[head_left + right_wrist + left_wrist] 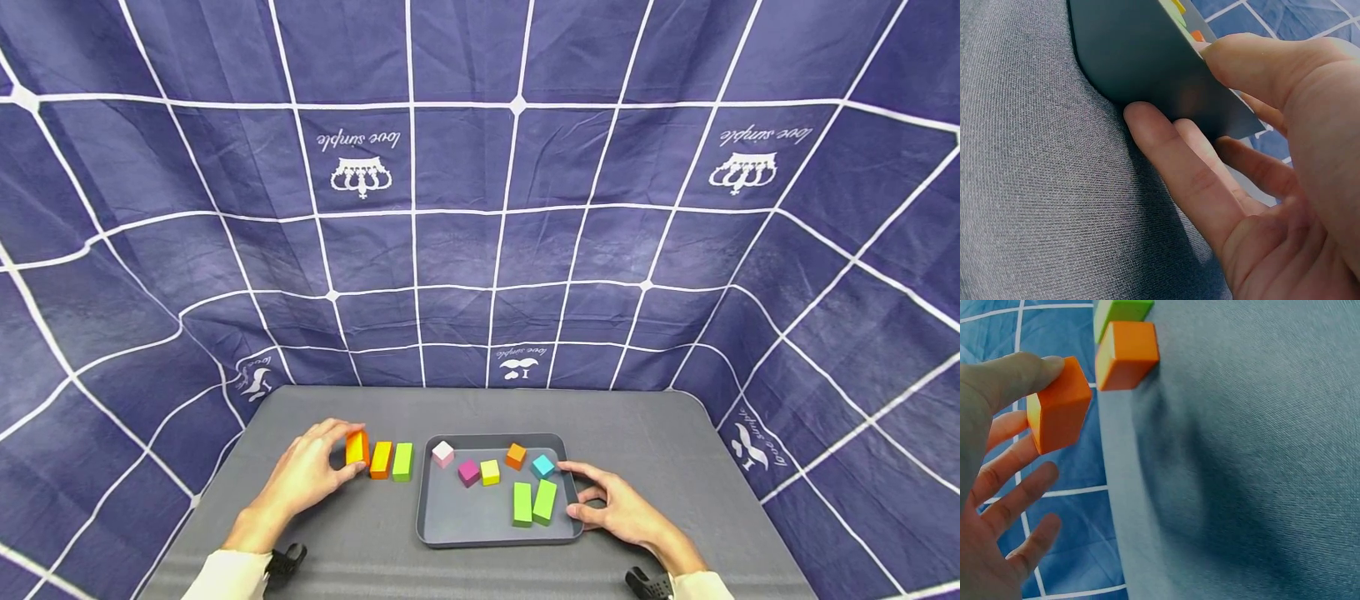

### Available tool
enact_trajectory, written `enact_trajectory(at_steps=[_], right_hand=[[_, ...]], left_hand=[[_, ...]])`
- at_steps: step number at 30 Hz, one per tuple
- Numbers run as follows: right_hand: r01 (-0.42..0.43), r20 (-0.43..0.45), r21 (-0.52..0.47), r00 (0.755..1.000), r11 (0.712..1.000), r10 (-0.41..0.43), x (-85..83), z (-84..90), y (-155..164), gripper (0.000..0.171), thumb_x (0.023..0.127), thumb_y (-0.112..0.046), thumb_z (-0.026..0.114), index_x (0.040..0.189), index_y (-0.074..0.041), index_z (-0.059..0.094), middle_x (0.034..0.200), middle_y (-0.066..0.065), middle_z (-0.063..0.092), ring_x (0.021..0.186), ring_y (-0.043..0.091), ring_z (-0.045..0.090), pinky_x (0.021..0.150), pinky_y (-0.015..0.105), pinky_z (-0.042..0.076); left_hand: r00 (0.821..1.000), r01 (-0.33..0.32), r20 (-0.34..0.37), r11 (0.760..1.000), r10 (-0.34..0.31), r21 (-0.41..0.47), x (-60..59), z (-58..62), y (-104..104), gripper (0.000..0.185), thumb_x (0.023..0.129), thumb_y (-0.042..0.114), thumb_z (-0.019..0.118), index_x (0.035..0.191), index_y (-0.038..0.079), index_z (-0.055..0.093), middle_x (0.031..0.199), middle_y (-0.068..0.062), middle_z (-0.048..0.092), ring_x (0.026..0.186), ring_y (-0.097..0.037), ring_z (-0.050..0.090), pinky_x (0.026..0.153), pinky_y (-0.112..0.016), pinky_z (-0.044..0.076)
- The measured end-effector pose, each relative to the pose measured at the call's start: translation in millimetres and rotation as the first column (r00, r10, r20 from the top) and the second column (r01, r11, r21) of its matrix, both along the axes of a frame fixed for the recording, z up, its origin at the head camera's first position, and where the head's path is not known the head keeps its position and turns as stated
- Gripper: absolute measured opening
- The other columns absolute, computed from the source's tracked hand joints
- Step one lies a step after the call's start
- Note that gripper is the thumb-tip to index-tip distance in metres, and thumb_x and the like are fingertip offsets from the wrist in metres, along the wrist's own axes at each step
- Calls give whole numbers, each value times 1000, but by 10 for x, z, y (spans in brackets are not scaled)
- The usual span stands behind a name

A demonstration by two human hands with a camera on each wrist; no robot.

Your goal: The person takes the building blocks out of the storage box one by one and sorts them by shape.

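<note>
In the head view my left hand (306, 468), at the left of the table, pinches an orange rectangular block (1063, 409) between thumb and fingers; the remaining fingers are spread. Just right of it stands a second orange block (381, 460), then a green block (402, 462). My right hand (617, 505) grips the right side of a grey tray (480, 533). Seen from the right wrist, the thumb (1241, 59) lies at the rim and the fingers (1179, 162) reach along the outer wall and lower edge.
Inside the tray sit small cubes: pink (442, 454), magenta (468, 473), yellow (490, 472), orange (516, 456) and blue (543, 467). Two long green blocks (522, 505) lie side by side there. A blue curtain (480, 250) hangs behind the grey table (675, 450).
</note>
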State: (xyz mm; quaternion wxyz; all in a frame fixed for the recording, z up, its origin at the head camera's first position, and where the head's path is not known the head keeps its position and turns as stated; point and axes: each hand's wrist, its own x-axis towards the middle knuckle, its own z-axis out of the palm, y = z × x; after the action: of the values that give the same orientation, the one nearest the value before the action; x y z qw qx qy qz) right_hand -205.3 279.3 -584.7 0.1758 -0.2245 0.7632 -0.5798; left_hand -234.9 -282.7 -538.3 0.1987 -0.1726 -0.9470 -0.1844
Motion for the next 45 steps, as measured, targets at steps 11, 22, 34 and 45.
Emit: enact_trajectory(at_steps=[11,22,34,45], right_hand=[[0,-2,-4,1000,1000,0,11,-3,-2,74,108,-5,80,172,5,45,109,32,81,89,12,79,79,34,73],[1,11,-6,1000,1000,-1,8,-19,-6,74,109,-4,80,173,4,44,109,32,81,88,12,78,80,34,72],[9,8,-6,1000,1000,-9,17,-41,-17,74,108,-5,81,172,5,46,110,32,81,92,13,82,78,35,73],[17,-2,17,1000,1000,-17,-16,-11,-3,73,108,-7,81,173,1,47,109,30,81,88,12,79,78,33,72]], left_hand=[[1000,9,25,1000,-9,13,-48,-159,-88,60,83,24,107,137,14,84,127,0,82,120,-33,80,98,-61,66],[991,106,81,994,-107,20,-110,-307,-135,57,82,12,106,134,11,84,130,0,82,123,-32,80,108,-60,64],[983,169,69,984,-172,54,-168,-376,-134,55,83,7,105,133,7,83,134,-5,82,124,-35,80,109,-61,64],[980,177,80,983,-181,57,-210,-356,-112,58,83,6,104,136,5,82,138,-9,82,128,-38,79,111,-64,63]])
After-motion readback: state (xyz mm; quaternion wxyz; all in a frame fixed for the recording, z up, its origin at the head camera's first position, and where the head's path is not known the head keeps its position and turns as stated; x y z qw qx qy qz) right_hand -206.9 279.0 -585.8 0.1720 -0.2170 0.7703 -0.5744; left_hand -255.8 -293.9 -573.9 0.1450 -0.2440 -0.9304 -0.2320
